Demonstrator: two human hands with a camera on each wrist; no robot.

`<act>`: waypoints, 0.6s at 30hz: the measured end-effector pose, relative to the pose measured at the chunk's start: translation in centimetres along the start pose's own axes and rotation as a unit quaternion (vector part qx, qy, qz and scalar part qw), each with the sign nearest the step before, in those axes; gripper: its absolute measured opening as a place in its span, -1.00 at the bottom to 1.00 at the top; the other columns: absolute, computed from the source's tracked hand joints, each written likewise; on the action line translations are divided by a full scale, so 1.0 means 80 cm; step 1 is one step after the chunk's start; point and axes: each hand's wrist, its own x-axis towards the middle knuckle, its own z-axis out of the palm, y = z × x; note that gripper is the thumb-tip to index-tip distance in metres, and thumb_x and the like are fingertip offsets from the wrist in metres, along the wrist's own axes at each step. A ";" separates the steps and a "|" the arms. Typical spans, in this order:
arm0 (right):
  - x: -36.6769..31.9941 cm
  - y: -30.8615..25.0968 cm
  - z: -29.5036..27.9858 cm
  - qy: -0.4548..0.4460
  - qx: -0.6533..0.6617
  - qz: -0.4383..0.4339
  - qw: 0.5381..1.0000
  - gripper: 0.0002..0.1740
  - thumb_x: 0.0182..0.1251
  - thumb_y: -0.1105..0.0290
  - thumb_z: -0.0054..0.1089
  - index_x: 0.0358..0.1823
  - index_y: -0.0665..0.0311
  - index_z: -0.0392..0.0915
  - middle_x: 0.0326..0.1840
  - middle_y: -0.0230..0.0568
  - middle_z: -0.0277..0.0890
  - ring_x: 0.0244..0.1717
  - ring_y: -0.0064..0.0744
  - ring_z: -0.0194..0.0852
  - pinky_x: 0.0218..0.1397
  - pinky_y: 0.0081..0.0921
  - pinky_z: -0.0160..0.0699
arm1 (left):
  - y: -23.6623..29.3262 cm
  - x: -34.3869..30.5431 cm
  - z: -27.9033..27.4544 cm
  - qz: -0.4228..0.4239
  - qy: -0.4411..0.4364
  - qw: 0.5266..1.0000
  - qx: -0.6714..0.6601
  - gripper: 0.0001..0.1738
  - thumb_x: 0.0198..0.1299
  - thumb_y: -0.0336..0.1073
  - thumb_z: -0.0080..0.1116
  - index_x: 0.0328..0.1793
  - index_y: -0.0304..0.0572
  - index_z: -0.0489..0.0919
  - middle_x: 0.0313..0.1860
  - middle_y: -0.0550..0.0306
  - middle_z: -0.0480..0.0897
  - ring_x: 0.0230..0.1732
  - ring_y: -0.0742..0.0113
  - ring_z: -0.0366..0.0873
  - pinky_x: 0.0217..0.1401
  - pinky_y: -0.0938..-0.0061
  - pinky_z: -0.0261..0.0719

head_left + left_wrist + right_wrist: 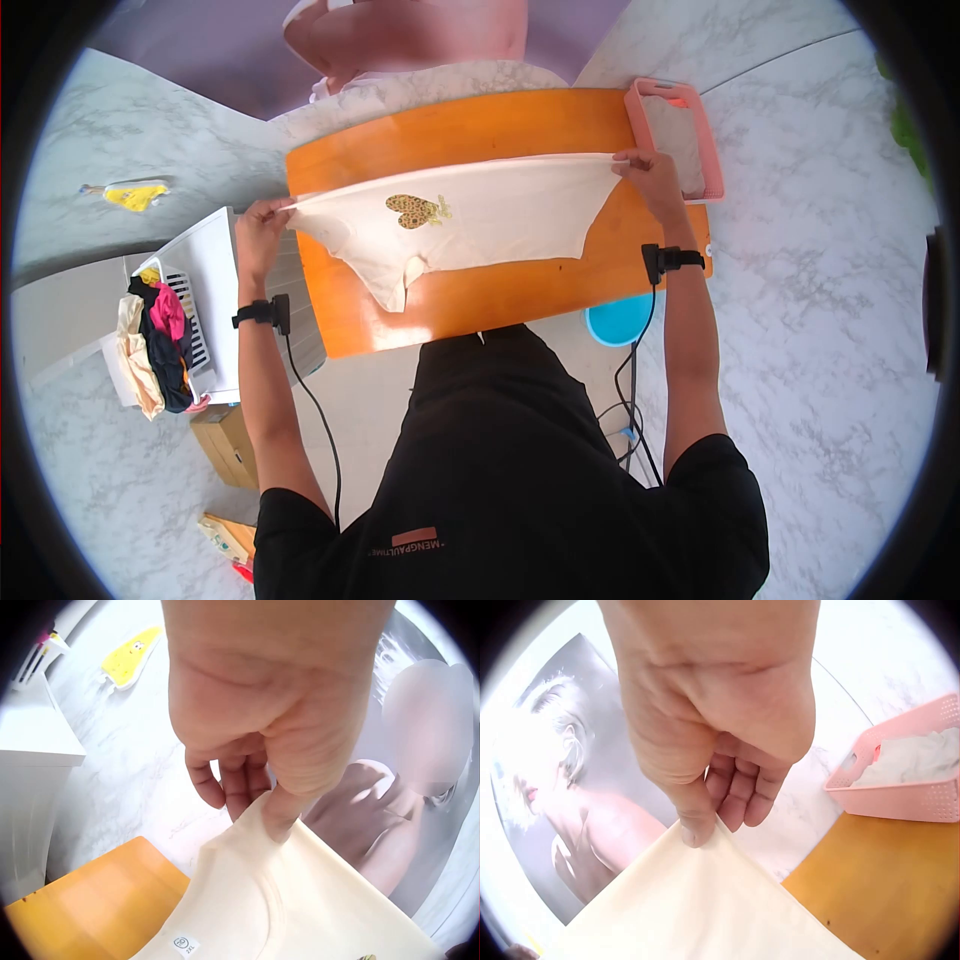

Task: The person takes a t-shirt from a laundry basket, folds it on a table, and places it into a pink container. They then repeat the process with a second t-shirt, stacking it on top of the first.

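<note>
A cream shirt (500, 215) with a leopard-print motif (414, 211) is stretched sideways over the orange table (460, 125). The left hand (262, 235) pinches its neck end; in the left wrist view that hand (262, 720) has the thumb on the fabric beside the collar, with a size label (186, 946) visible below. At the other end the right hand (655, 185) pinches a corner of the shirt, and the right wrist view shows the hand (716, 712) with the thumb over the cloth's tip. The upper edge runs taut between both hands.
A pink basket (712, 150) holding pale cloth stands at the table's back right corner. On the left, a white basket (200, 330) with several garments is on a white surface (222, 270). A blue basin (615, 322) sits below the table's right front edge. Cables hang from both wrists.
</note>
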 end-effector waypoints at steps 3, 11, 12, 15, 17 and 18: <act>0.043 0.004 -0.005 0.016 0.017 -0.039 0.999 -0.82 0.34 0.51 0.48 -0.07 0.40 0.76 -0.27 -0.39 0.69 -0.20 -0.62 0.56 -0.06 -0.59 0.54 | 0.021 0.033 -0.014 0.011 0.014 0.999 0.032 -0.76 0.34 -0.34 0.41 0.08 -0.20 0.84 -0.19 0.02 0.81 -0.24 0.40 0.69 -0.08 0.44 0.65; 0.079 -0.125 -0.056 0.057 0.012 -0.186 0.981 -0.87 0.40 0.57 0.38 -0.07 0.38 0.73 0.00 -0.35 0.73 -0.06 -0.56 0.58 0.09 -0.56 0.56 | 0.084 0.087 -0.100 0.231 0.163 0.958 0.037 -0.86 0.37 -0.49 0.31 -0.02 -0.21 0.79 0.19 0.11 0.78 0.15 0.24 0.74 0.27 0.37 0.62; 0.074 -0.130 -0.061 0.046 0.045 -0.169 0.984 -0.87 0.42 0.54 0.36 -0.06 0.35 0.75 -0.05 -0.38 0.74 -0.08 -0.54 0.59 0.12 -0.53 0.57 | 0.102 0.072 -0.110 0.230 0.148 0.962 0.001 -0.86 0.37 -0.52 0.30 0.00 -0.26 0.76 0.25 0.05 0.78 0.29 0.19 0.70 0.37 0.35 0.58; 0.053 -0.118 -0.076 0.005 0.018 -0.207 0.978 -0.86 0.40 0.56 0.35 -0.05 0.34 0.73 -0.02 -0.38 0.74 -0.01 -0.55 0.61 0.18 -0.54 0.57 | 0.089 0.039 -0.127 0.265 0.110 0.958 -0.001 -0.84 0.38 -0.53 0.29 0.04 -0.27 0.73 0.31 -0.03 0.76 0.34 0.16 0.69 0.40 0.33 0.57; 0.022 -0.100 -0.074 -0.010 -0.020 -0.184 0.983 -0.87 0.40 0.57 0.34 -0.06 0.34 0.72 -0.01 -0.37 0.75 0.03 -0.56 0.62 0.18 -0.54 0.57 | 0.082 0.000 -0.126 0.198 0.057 0.978 0.021 -0.83 0.39 -0.56 0.26 0.06 -0.28 0.71 0.26 -0.09 0.77 0.29 0.08 0.74 0.41 0.33 0.55; 0.007 -0.087 -0.069 -0.024 -0.058 -0.161 0.985 -0.88 0.40 0.57 0.34 -0.08 0.33 0.71 0.00 -0.35 0.76 0.06 -0.56 0.63 0.19 -0.54 0.57 | 0.076 -0.020 -0.118 0.216 0.049 0.974 0.044 -0.80 0.37 -0.57 0.26 0.07 -0.26 0.72 0.21 -0.09 0.78 0.27 0.02 0.74 0.39 0.30 0.57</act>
